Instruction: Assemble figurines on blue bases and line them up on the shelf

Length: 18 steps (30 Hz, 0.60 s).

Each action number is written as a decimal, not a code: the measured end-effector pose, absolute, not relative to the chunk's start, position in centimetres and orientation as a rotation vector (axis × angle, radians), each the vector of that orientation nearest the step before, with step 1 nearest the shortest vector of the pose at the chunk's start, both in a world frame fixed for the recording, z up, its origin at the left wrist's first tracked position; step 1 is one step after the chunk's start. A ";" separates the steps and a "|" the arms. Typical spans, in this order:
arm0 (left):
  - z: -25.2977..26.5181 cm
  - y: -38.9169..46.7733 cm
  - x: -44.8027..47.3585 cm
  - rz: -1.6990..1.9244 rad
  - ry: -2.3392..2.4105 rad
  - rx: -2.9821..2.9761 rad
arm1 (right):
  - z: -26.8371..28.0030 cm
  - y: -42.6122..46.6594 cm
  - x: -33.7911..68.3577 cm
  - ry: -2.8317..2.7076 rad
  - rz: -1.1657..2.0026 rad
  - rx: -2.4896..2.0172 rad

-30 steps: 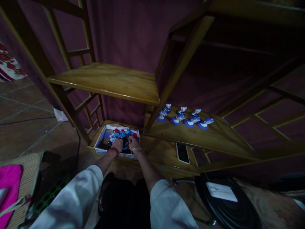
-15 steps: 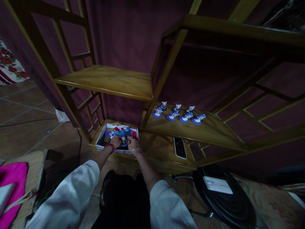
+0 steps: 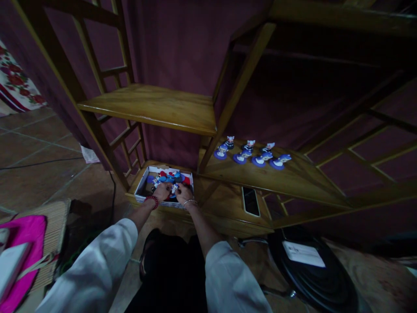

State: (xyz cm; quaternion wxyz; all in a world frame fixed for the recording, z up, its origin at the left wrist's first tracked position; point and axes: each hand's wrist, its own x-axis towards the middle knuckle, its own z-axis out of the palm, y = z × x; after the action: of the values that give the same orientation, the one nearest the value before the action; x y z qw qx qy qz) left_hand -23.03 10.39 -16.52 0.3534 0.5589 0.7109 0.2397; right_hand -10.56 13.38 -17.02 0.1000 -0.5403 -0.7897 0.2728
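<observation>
A shallow white cardboard box (image 3: 139, 191) on the low wooden ledge holds several small red, blue and white figurines (image 3: 170, 177) in a jumble. Over its near side, a small white and blue figurine (image 3: 175, 188) is between my two hands. My left hand (image 3: 161, 191) has its fingers closed at the figurine's left side. From the right, my right hand (image 3: 185, 194) is closed on the same figurine. My fingers hide part of it, and my wrists cover the box's front edge.
Several figurines on purple bases (image 3: 260, 160) stand in a front row on the right shelf (image 3: 293, 180), with black and white ones (image 3: 249, 145) behind. A phone (image 3: 250, 201) lies on the lower ledge. A black round stool seat (image 3: 312, 278) is at the lower right.
Both hands stay at the box; the figurine between them has been lifted or turned slightly and now shows more white. The whole view has shifted a little.
</observation>
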 end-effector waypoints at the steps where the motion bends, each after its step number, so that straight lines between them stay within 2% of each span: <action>1: -16.6 10.4 -23.0 0.624 1.825 1.454 | -17.0 13.4 -10.6 -2.342 0.796 -1.603; 10: -17.3 10.6 -22.9 0.625 1.882 1.445 | -17.1 13.2 -10.9 -2.365 0.707 -1.707; 18: -17.5 10.8 -23.8 0.588 2.124 1.303 | -16.7 13.0 -11.1 -2.350 0.723 -1.795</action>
State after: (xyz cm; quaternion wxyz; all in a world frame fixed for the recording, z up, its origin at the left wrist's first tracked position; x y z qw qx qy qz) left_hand -23.77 10.78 -17.47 0.2869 0.4875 0.7947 0.2201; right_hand -11.06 13.02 -16.71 0.0486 -0.5890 -0.7710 0.2373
